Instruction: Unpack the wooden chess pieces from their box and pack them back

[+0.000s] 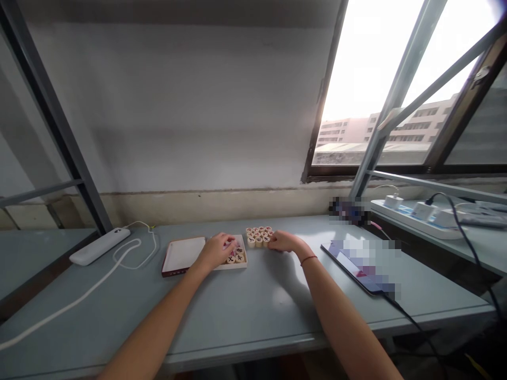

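Round wooden Chinese chess pieces with dark characters (235,258) lie in a shallow white box (244,261). Over this box is my left hand (216,250), its fingers curled down among the pieces; what they grip is hidden. Just right of the box, more Chinese chess pieces (259,236) stand grouped in close rows, stacked on the desk. My right hand (284,241) is closed at the front right corner of that group, with its fingertips on a Chinese chess piece (266,241). The box lid (184,255), white inside with a dark red edge, lies left of my left hand.
The grey-blue desk (237,306) runs along the wall. A white power strip (101,246) with a cable is at the left. At the right lie a tablet (352,266) with a black cable and another power strip (420,219) with plugs. Metal frame posts rise at both sides.
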Action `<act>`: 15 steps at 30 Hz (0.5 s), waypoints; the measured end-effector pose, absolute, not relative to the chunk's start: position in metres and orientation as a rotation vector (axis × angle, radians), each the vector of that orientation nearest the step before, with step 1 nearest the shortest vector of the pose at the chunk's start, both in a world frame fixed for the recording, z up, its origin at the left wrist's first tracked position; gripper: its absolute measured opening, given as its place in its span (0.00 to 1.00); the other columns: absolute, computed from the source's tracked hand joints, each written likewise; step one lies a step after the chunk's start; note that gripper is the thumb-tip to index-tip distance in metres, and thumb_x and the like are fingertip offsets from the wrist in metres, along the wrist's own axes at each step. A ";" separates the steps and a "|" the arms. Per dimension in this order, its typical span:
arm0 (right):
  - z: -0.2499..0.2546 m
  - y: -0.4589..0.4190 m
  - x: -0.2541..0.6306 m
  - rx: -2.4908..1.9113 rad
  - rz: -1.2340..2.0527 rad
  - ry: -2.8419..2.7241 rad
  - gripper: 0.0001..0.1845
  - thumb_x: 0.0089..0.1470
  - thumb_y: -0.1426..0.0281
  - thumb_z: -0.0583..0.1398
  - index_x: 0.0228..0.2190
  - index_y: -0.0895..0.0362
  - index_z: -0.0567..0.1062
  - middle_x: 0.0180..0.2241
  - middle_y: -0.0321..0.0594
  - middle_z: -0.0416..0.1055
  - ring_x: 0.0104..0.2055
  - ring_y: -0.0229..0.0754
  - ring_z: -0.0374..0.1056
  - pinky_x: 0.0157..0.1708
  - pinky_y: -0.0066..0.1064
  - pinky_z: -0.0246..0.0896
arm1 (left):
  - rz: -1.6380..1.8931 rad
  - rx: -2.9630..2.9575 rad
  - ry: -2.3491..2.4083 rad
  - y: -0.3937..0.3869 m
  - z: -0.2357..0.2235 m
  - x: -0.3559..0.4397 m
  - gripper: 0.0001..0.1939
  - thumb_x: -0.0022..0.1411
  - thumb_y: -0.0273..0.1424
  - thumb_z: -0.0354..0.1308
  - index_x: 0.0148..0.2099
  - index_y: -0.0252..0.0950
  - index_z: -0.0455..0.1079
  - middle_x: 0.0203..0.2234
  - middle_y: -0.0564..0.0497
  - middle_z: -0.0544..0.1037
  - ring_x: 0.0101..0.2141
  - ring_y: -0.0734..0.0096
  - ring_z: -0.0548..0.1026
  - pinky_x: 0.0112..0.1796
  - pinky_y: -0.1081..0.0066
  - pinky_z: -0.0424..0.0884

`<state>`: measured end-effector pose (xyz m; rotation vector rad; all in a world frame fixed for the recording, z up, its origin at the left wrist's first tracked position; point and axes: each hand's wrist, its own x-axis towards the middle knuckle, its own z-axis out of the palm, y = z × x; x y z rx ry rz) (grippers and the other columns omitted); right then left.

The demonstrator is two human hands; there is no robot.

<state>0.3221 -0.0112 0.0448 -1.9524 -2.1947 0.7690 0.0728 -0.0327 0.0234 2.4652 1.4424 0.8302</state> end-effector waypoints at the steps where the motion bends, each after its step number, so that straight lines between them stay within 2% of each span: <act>1: 0.046 -0.012 0.321 -1.913 0.785 -2.203 0.11 0.43 0.69 0.57 0.15 0.57 0.63 0.13 0.31 0.52 0.16 0.32 0.49 0.16 0.26 0.42 | 0.775 2.492 1.451 -0.033 0.023 0.073 0.17 0.63 0.39 0.44 0.39 0.38 0.72 0.36 0.49 0.75 0.37 0.67 0.72 0.40 0.70 0.65; 4: 0.049 -0.016 0.311 -1.663 0.849 -2.247 0.10 0.45 0.62 0.58 0.27 0.56 0.70 0.18 0.31 0.59 0.20 0.32 0.53 0.17 0.23 0.45 | 0.572 2.561 1.515 -0.036 0.022 0.074 0.22 0.65 0.40 0.40 0.33 0.39 0.73 0.35 0.48 0.76 0.40 0.63 0.71 0.39 0.67 0.64; 6: 0.049 -0.020 0.300 -1.475 0.909 -2.303 0.21 0.44 0.59 0.61 0.41 0.53 0.69 0.25 0.32 0.66 0.25 0.33 0.59 0.22 0.23 0.51 | 0.472 2.571 1.574 -0.037 0.020 0.076 0.23 0.65 0.41 0.39 0.33 0.38 0.73 0.36 0.47 0.76 0.42 0.60 0.69 0.39 0.66 0.64; 8: 0.046 -0.023 0.288 -1.380 0.936 -2.396 0.36 0.38 0.56 0.64 0.50 0.50 0.63 0.31 0.34 0.69 0.31 0.36 0.63 0.27 0.24 0.54 | 0.429 2.576 1.602 -0.038 0.017 0.078 0.22 0.65 0.40 0.39 0.35 0.38 0.73 0.36 0.46 0.75 0.42 0.59 0.69 0.39 0.65 0.63; 10: 0.041 -0.024 0.279 -1.361 0.925 -2.486 0.41 0.34 0.54 0.66 0.51 0.51 0.63 0.35 0.36 0.69 0.34 0.39 0.65 0.30 0.26 0.55 | 0.435 2.593 1.590 -0.039 0.014 0.079 0.21 0.65 0.39 0.40 0.35 0.40 0.73 0.36 0.47 0.76 0.41 0.59 0.69 0.39 0.65 0.63; 15: 0.035 -0.023 0.270 -1.338 0.830 -2.538 0.29 0.35 0.55 0.66 0.40 0.54 0.71 0.35 0.38 0.70 0.34 0.41 0.65 0.30 0.27 0.54 | 0.599 2.591 1.581 -0.043 0.010 0.086 0.20 0.64 0.40 0.42 0.34 0.39 0.74 0.35 0.45 0.76 0.39 0.57 0.71 0.40 0.62 0.63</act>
